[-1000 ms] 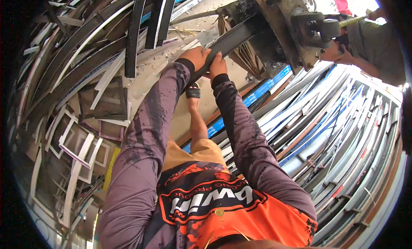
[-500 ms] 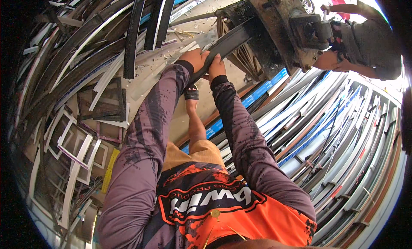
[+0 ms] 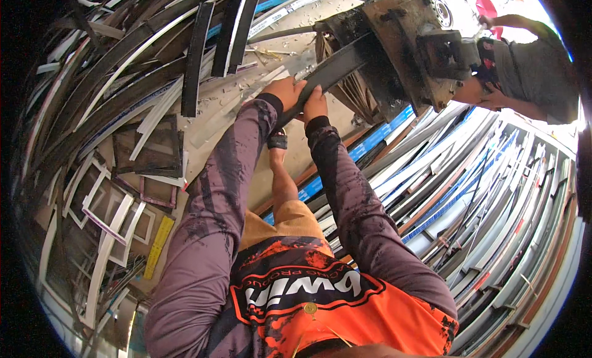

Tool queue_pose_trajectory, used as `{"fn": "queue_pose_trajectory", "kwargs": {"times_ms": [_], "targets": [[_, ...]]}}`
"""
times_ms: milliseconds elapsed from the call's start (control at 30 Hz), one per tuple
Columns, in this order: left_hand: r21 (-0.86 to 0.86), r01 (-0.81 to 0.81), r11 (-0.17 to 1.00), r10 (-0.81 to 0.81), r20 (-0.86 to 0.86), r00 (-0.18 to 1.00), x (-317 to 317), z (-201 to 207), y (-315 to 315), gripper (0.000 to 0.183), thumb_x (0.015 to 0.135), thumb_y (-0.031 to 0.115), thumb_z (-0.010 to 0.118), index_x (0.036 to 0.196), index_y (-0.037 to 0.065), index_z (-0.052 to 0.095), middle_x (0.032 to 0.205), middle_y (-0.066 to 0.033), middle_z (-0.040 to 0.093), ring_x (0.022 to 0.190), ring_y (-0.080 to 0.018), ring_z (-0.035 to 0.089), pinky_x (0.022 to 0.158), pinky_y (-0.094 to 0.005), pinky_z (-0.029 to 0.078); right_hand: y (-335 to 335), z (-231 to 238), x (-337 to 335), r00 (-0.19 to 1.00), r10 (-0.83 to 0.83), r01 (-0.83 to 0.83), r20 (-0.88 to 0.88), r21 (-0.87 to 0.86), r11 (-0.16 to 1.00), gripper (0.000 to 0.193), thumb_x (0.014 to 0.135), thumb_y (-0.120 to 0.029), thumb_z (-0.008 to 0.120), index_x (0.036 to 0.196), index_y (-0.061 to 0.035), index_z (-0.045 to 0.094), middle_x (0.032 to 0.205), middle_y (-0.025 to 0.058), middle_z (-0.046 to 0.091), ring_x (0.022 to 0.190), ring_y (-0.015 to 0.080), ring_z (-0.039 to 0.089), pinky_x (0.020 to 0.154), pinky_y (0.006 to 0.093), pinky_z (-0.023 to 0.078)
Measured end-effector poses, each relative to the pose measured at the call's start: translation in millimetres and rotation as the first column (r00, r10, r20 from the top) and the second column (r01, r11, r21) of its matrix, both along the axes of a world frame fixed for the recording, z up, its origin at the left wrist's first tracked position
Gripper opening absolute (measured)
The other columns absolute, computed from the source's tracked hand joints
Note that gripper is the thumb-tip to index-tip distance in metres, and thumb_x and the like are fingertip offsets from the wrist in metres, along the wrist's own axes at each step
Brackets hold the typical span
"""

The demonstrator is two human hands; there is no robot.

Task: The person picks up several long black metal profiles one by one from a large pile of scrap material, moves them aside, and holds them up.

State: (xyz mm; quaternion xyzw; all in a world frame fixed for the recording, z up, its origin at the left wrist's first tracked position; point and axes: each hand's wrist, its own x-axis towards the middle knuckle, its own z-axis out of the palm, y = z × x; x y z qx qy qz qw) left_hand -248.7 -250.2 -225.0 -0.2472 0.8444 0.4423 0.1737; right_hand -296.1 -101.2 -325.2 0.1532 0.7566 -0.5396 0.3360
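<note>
My left hand (image 3: 285, 93) is closed around the near end of a long dark metal profile (image 3: 340, 63), at the upper middle. Just to its right, my right hand (image 3: 316, 104) also grips the profile, fingers wrapped round its edge. The bar slants up and right, away from me, and its far end runs into a dark, worn machine (image 3: 394, 56). How that end sits inside is hidden. Beyond the machine, a co-worker's lower hand (image 3: 492, 98) is near its right side. The co-worker's upper hand (image 3: 487, 22) is beside a red object.
Loose metal profiles (image 3: 135, 62) lie piled at the left, with small frames (image 3: 114, 216) and a yellow strip (image 3: 159, 247) below. On the right, long profiles (image 3: 475, 197) are stacked in rows. Scraps (image 3: 271, 56) litter the floor ahead, near my sandalled foot (image 3: 278, 141).
The view has shifted slightly. Both my hands keep their grip on the profile, which looks little changed. The co-worker's upper hand has moved a little to the right.
</note>
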Motion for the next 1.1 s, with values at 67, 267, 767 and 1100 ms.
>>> {"fn": "queue_pose_trajectory", "kwargs": {"times_ms": [67,267,767,1100], "targets": [[-0.004,-0.005,1.0,0.005,-0.008,1.0,2.2,1.9,-2.5,0.052,0.097,0.049,0.04,0.107,0.002,0.061,0.101,-0.0257,0.064,0.097,-0.0433,0.061,0.086,-0.049,0.047,-1.1,-2.7,0.5,1.0,0.001,-0.001,-0.02,-0.011,1.0,0.057,0.097,-0.051,0.029,0.128,-0.006,0.044,0.112,0.0147,0.059,0.095,0.0319,0.063,0.072,0.0503,0.056],[-0.039,-0.064,0.997,0.063,-0.022,0.998,40.9,-18.3,-7.6,0.052,0.097,0.048,0.04,0.103,0.002,0.062,0.1,-0.026,0.065,0.094,-0.0438,0.061,0.085,-0.0497,0.047,-25.4,28.7,43.3,0.995,-0.045,0.051,0.086,-0.076,0.996,0.058,0.097,-0.051,0.03,0.126,-0.0032,0.045,0.114,0.0165,0.058,0.097,0.034,0.062,0.072,0.0528,0.055],[-0.097,0.007,0.995,-0.001,0.063,0.998,314.7,151.9,-54.2,0.049,0.099,0.036,0.044,0.137,0.005,0.046,0.117,-0.0283,0.059,0.109,-0.0425,0.056,0.091,-0.0457,0.044,-29.5,243.4,178.7,0.956,0.087,0.071,0.281,-0.506,0.86,0.043,0.087,-0.026,0.065,0.121,-0.0112,0.043,0.114,0.0098,0.058,0.102,0.0272,0.059,0.079,0.0525,0.052],[-0.26,-0.107,0.96,0.055,-0.197,0.979,447.8,236.0,-79.7,0.046,0.099,0.039,0.044,0.116,-0.002,0.057,0.1,-0.0286,0.061,0.098,-0.0478,0.056,0.083,-0.0485,0.045,-58.8,342.3,267.9,0.967,0.167,-0.253,-0.19,-0.689,0.679,0.044,0.09,-0.015,0.062,0.122,-0.0075,0.033,0.117,0.0116,0.055,0.101,0.0247,0.061,0.075,0.0446,0.057]]}}
